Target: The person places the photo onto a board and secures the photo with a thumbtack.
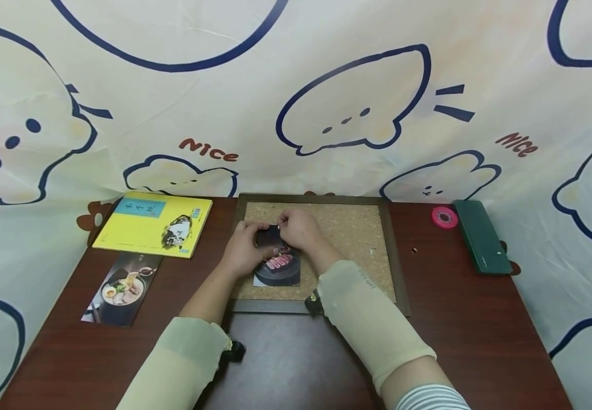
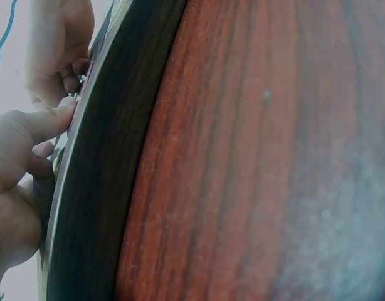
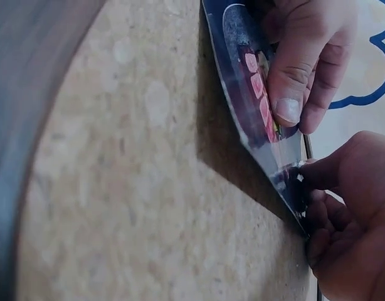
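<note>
A dark photo card of sliced meat on a round plate lies over the left part of a framed cork board. My left hand holds the card at its upper left, thumb pressed on its face. At the card's top right corner, my right hand pinches a small shiny pin, mostly hidden by the fingertips. The right wrist view shows the card's near edge raised off the cork, with a shadow beneath. Both hands, right hand and left hand, work close together there.
A yellow book lies at the back left, and a noodle bowl photo card in front of it. To the board's right are a pink ring-shaped item, a dark green case and a tiny brown object. A printed cloth hangs behind.
</note>
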A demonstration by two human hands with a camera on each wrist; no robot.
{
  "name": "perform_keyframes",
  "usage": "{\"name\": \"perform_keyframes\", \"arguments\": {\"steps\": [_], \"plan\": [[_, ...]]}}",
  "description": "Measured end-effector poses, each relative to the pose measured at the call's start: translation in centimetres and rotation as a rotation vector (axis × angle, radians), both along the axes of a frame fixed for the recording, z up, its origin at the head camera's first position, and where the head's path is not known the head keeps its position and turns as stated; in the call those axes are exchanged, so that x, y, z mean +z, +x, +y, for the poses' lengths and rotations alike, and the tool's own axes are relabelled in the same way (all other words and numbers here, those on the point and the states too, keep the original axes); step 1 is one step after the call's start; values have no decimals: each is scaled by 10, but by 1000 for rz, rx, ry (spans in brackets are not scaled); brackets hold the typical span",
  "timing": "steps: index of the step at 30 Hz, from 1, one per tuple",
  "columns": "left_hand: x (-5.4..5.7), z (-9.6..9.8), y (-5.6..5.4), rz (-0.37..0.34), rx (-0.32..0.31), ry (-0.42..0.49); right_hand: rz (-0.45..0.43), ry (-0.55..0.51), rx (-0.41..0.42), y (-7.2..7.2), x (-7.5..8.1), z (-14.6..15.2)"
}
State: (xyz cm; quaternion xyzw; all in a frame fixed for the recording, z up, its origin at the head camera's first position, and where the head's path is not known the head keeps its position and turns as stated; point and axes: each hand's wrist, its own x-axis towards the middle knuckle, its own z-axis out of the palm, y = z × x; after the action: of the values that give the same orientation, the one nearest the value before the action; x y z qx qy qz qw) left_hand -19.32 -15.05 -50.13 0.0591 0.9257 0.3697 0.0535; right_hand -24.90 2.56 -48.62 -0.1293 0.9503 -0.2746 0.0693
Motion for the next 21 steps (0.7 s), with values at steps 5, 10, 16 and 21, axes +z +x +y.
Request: {"name": "perform_keyframes", "arguments": {"steps": [5,10,16,21], "plan": [[2,2,-1,1,12,-3,21,-50,25,-2,-2,4],[2,2,0,9,10,-7,75,-111,84,-2,-10,20],[2,1,1,5,29,-12,125,-75,214,1,-9,32],[1,3,1,-4,34,-9,113,-41,263,2,-8,33]]}}
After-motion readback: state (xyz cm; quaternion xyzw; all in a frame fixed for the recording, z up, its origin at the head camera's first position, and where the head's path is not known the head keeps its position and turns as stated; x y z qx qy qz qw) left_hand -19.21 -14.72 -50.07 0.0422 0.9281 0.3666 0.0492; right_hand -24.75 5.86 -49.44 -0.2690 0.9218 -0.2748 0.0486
